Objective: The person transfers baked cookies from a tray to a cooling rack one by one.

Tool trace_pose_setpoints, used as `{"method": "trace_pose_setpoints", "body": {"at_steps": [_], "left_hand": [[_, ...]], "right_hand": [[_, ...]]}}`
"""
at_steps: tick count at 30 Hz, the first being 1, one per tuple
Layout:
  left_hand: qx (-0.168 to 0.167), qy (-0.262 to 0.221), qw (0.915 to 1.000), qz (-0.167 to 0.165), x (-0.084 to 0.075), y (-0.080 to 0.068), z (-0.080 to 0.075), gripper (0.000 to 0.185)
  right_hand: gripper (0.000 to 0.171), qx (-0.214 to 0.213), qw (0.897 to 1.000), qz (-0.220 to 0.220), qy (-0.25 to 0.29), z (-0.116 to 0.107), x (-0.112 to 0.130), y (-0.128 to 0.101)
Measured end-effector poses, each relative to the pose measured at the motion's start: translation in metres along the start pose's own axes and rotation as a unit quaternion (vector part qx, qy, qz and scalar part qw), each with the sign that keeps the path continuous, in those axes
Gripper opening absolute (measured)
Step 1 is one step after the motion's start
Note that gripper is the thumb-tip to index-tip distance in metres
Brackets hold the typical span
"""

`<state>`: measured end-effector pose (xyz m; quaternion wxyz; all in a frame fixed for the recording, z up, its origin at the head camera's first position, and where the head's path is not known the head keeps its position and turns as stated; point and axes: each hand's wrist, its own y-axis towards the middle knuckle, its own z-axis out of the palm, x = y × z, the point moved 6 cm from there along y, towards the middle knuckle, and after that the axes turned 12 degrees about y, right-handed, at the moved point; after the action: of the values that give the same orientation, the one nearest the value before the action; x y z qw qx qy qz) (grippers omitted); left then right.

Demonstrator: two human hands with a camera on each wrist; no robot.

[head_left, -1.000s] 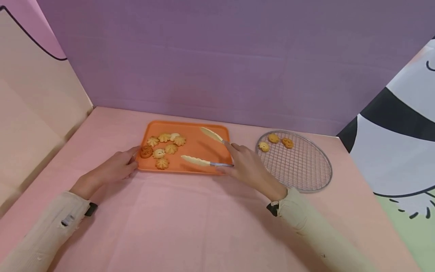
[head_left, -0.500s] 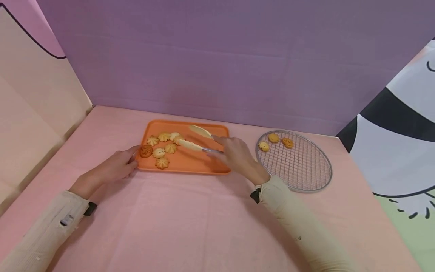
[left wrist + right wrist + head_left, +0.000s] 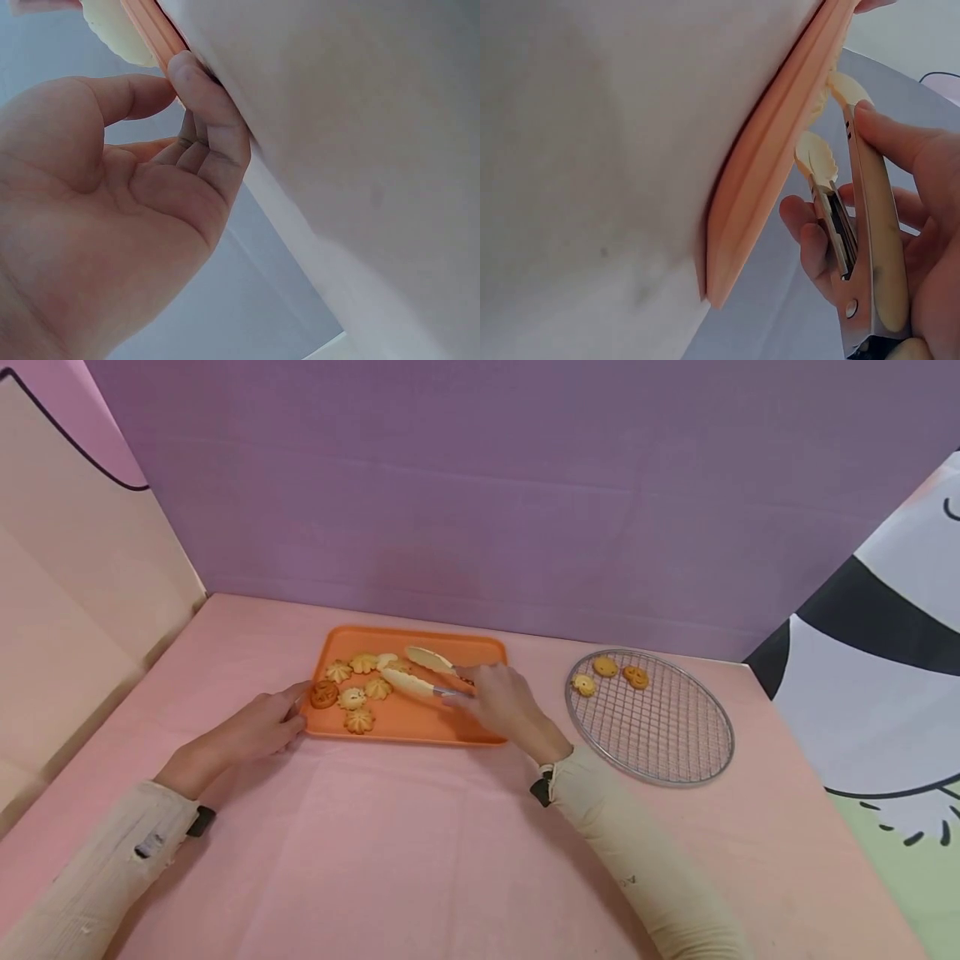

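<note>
Risk: the tongs (image 3: 420, 672) could crush or knock a biscuit (image 3: 392, 666) if they close off-centre, and the orange tray (image 3: 480, 652) may slide. Right hand (image 3: 498, 702) grips the tongs' handles, tips slightly parted over the tray's biscuits. Left hand (image 3: 255, 731) rests relaxed, fingers straight, touching the tray's left edge on the pink tabletop (image 3: 420, 852). Round wire rack (image 3: 667, 735) with three biscuits lies right of the tray

right hand (image 3: 504, 706): shifts left from the tray's right edge to over the orange tray (image 3: 480, 647)
tongs (image 3: 420, 672): tips were wide apart, now closer together and reaching the cookies (image 3: 360, 687) at the tray's left
right sleeve (image 3: 637, 860): follows leftward
</note>
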<state>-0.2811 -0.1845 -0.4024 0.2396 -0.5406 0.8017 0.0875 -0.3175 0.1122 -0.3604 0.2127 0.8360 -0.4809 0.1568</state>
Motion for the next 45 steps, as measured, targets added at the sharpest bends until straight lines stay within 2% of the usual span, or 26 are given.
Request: {"method": "trace_pose_setpoints", "body": {"at_steps": [6, 19, 23, 28, 38, 45], "left_hand": [[-0.005, 0.007, 1.0, 0.004, 0.003, -0.003, 0.001, 0.061], [-0.003, 0.004, 1.0, 0.004, 0.0, -0.001, 0.0, 0.06], [-0.004, 0.011, 0.9999, 0.001, 0.0, 0.0, -0.001, 0.06], [-0.006, 0.015, 0.9999, 0.0, -0.001, -0.001, -0.002, 0.06], [-0.004, 0.013, 0.9999, 0.002, -0.004, -0.003, 0.0, 0.06], [-0.004, 0.017, 0.9998, 0.002, -0.005, -0.002, 0.0, 0.06]], "right_hand": [[0.047, 0.0, 1.0, -0.001, -0.019, 0.003, 0.006, -0.001], [0.041, -0.056, 0.994, -0.049, -0.075, -0.009, 0.006, -0.016], [0.043, -0.063, 0.995, -0.052, -0.053, -0.015, 0.003, -0.024], [0.045, -0.067, 0.997, -0.028, -0.014, -0.024, -0.005, -0.035], [0.045, -0.092, 0.995, -0.03, 0.001, -0.045, -0.014, -0.055], [0.045, -0.118, 0.992, -0.031, -0.008, -0.062, -0.025, -0.074]]}}
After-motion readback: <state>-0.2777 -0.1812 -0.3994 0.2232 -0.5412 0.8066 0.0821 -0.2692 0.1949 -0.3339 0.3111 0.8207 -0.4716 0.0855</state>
